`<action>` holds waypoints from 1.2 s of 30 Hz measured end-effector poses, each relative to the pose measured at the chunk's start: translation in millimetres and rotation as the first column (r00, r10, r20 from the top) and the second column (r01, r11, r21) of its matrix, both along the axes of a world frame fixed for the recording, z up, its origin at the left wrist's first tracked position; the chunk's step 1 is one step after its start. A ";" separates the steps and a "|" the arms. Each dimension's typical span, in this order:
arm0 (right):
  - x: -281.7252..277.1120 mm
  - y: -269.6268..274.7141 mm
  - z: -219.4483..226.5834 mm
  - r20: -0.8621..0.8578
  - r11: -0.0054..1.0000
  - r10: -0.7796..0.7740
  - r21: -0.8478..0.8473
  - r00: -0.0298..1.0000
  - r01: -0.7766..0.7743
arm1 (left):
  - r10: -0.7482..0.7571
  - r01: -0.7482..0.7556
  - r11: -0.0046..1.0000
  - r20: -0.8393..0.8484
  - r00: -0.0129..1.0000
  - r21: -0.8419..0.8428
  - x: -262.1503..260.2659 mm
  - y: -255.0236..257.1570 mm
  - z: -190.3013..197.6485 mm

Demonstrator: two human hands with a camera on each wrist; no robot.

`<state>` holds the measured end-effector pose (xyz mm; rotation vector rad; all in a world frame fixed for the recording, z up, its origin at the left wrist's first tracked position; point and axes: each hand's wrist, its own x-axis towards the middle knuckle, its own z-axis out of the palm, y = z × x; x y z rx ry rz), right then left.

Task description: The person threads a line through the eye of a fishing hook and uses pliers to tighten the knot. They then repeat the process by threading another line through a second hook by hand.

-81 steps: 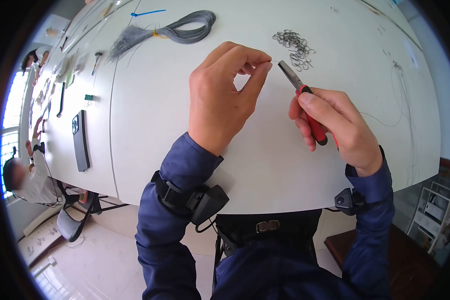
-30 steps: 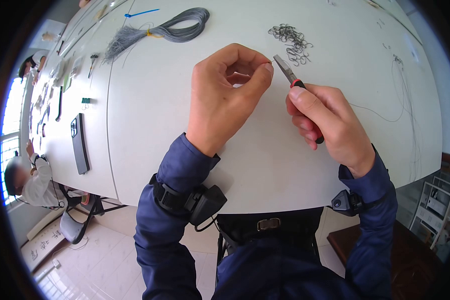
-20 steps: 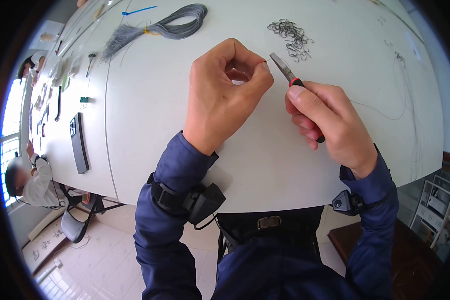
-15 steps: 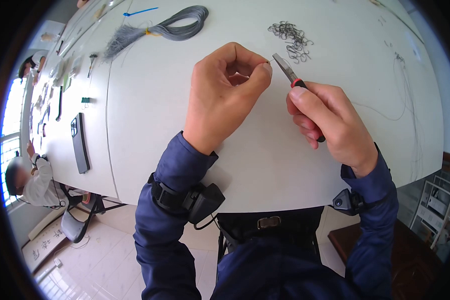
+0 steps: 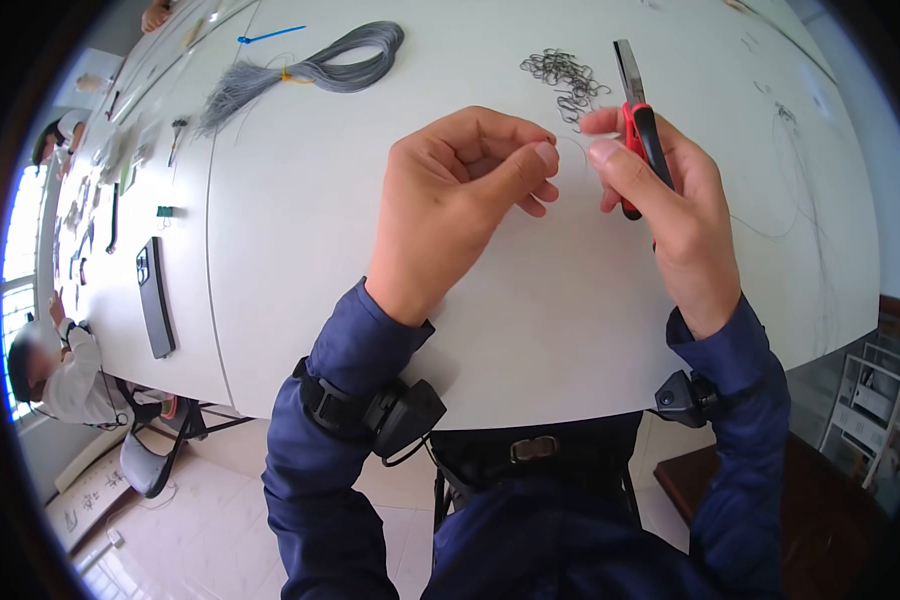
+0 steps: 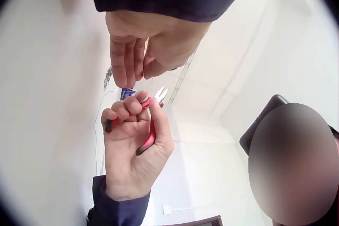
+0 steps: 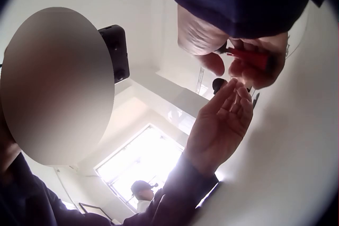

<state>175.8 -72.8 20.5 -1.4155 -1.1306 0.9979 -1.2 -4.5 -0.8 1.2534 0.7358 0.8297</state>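
Observation:
In the head view my left hand (image 5: pixel 445 200) pinches a thin line (image 5: pixel 576 146) between thumb and forefinger; whatever else lies in the pinch is hidden by the fingertips. The line curves across toward my right hand (image 5: pixel 685 215), whose thumb and forefinger stand apart close to it. That right hand grips red-and-black-handled pliers (image 5: pixel 650 145) against its palm, their metal nose pointing up and away. In the left wrist view the pliers' nose (image 6: pixel 161 94) shows slightly spread. Just beyond the hands lies a pile of small dark fish hooks (image 5: pixel 567 82).
A grey bundle of line (image 5: pixel 360 55), tied with a yellow band, lies far left near a blue cable tie (image 5: pixel 270 35). A phone (image 5: pixel 154 297) and a green binder clip (image 5: pixel 165 212) lie left. Loose strands (image 5: pixel 820 235) trail at right. Another person (image 5: pixel 65 365) sits left.
The pliers have turned upright and moved away from the left fingertips, back into the right palm. The right thumb and forefinger have come free of them, near the line. The left fingers still pinch.

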 end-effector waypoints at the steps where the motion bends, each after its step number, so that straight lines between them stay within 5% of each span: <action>1: 0.2 0.1 -1.0 -0.012 1.000 0.014 -0.005 1.000 -0.014 | -0.013 0.016 0.998 -0.049 0.999 0.066 0.9 -1.5 0.1; 24: -1.2 0.5 -2.3 -0.029 0.989 0.120 -0.087 0.992 -0.123 | 0.034 0.036 0.949 -0.215 0.976 0.314 3.7 -3.8 -5.3; 30: 5.6 6.3 -2.5 0.180 0.970 -0.099 0.238 0.979 0.054 | 0.224 -0.104 0.893 -0.232 0.947 0.438 2.5 2.1 -7.8; 33: 10.2 -3.5 20.2 -0.169 0.973 0.217 -0.048 0.962 -0.227 | 0.325 -0.195 0.855 -0.203 0.923 0.481 2.3 6.4 -11.7; 36: 2.4 -6.2 17.6 -0.222 0.898 0.316 -0.244 0.922 -0.367 | 0.357 -0.196 0.821 -0.214 0.909 0.536 1.1 7.0 -9.9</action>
